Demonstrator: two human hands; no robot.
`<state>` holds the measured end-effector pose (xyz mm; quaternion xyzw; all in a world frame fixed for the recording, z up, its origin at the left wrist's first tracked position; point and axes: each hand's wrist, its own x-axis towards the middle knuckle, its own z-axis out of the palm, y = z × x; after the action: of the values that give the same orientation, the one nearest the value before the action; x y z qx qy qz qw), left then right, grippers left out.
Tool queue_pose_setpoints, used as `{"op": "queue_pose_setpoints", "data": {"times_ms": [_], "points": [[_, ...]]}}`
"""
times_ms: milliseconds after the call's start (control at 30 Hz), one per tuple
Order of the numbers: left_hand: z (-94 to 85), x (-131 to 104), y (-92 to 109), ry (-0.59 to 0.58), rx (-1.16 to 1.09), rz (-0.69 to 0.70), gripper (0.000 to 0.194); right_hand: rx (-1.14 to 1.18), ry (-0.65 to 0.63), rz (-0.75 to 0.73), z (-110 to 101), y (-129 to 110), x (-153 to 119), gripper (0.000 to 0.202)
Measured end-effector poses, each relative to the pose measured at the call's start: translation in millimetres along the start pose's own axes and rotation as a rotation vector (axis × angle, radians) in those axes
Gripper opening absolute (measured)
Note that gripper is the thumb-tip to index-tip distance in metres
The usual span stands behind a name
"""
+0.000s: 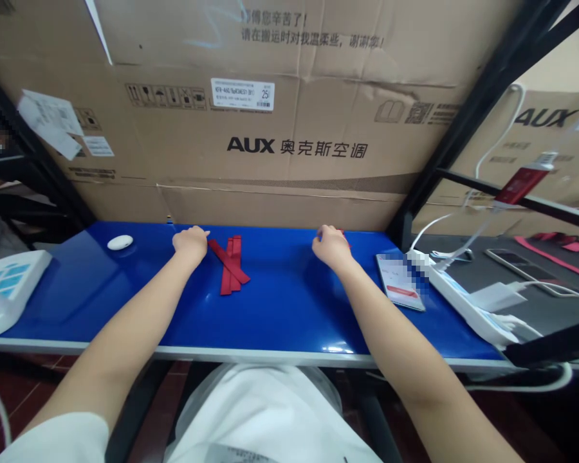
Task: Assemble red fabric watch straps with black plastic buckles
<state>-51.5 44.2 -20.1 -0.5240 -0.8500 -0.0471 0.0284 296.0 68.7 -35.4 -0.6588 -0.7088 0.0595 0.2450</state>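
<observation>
A big cardboard sheet [289,116] printed with AUX lettering stands upright behind a glossy blue tabletop [280,321], between black metal posts. Taking the middle of that top as the clock's centre, with twelve toward the cardboard, flat red strips [231,273] lie overlapping near ten o'clock, one slanting across the others. Just outside them, also at ten, is the left hand [191,245], its fingers curled by the upper end of the slanting strip; I cannot tell whether it grips that end. At two o'clock the right hand [332,247] has its fingers bent inward, and a bit of red material [346,238] shows beside it (mostly hidden by the hand); whether it is pinched or simply lying there, I cannot tell. A phone [400,283] lies face up at three o'clock, with a white power strip [463,299] farther out the same way. Between nine and ten is a small white oval object [120,242], and at nine, by the edge, a white device [10,289] with blue panels
</observation>
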Motion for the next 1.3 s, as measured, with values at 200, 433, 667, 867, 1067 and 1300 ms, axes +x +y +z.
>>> {"op": "queue_pose_setpoints", "data": {"times_ms": [200,433,667,867,1067,1300], "points": [[8.4,1,-1,0.002,0.056,-0.122,0.059,-0.2,-0.298,0.31,-4,17,13,0.062],[-0.6,-18,-9,-0.091,0.141,-0.169,0.049,-0.276,-0.468,0.324,9,17,10,0.07],[-9.9,-36,-4,-0.106,0.249,-0.143,0.047,-0.348,-0.402,0.119,16,-6,-9,0.063],[-6.3,-64,20,0.205,0.158,0.151,0.038,-0.294,-0.218,-0.16,32,-32,-42,0.057],[26.5,-97,72,0.249,-0.094,0.805,0.042,-0.221,-0.135,-0.387,42,-53,-70,0.04],[49.9,-99,80,0.139,-0.196,1.033,0.038,-0.129,-0.277,-0.668,22,-54,-63,0.03]]}}
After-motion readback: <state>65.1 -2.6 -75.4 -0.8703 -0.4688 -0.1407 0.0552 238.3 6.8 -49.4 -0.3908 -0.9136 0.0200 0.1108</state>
